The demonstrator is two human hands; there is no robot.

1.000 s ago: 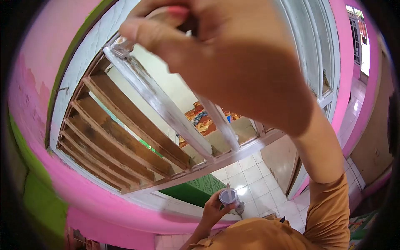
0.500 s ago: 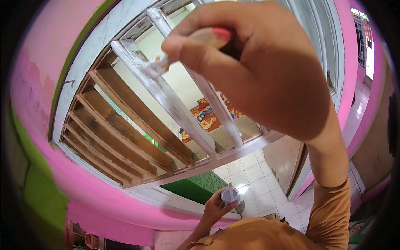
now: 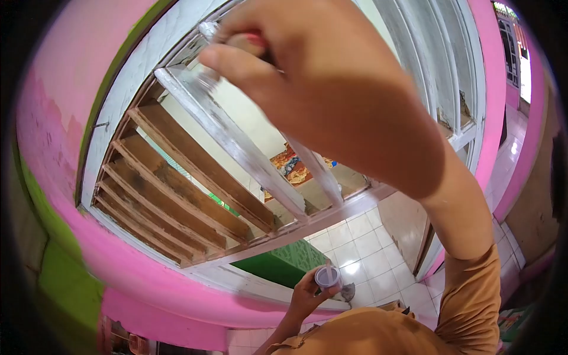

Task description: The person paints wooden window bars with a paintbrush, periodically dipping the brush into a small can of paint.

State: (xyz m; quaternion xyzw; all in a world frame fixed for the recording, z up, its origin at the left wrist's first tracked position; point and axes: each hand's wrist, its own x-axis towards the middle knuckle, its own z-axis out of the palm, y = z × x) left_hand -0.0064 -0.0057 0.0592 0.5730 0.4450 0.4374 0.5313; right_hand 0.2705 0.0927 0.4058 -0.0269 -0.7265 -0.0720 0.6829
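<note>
My right hand (image 3: 307, 77) is closed around a paintbrush (image 3: 244, 44) with a red-tipped handle, raised high in front of me. The whitish bristles are smeared by motion and lie at or close to the upper end of a white-painted wooden slat (image 3: 231, 136); contact is hard to make out. Lower down, my left hand (image 3: 305, 296) grips a small clear plastic cup (image 3: 327, 277). A pale stick-like piece stands up at the cup's rim, and what is inside looks greyish. Left of the painted slat run several bare brown slats (image 3: 195, 165).
A white frame (image 3: 118, 136) surrounds the slats, with a nail (image 3: 100, 125) sticking out at its left. Pink wall (image 3: 148, 278) borders it. Through the gaps show a patterned cloth (image 3: 290, 171) and white floor tiles (image 3: 361, 236). A green panel (image 3: 278, 266) stands below.
My right hand and the paintbrush have moved left and slightly up, toward the slat's top end. The left hand still holds the cup in nearly the same place.
</note>
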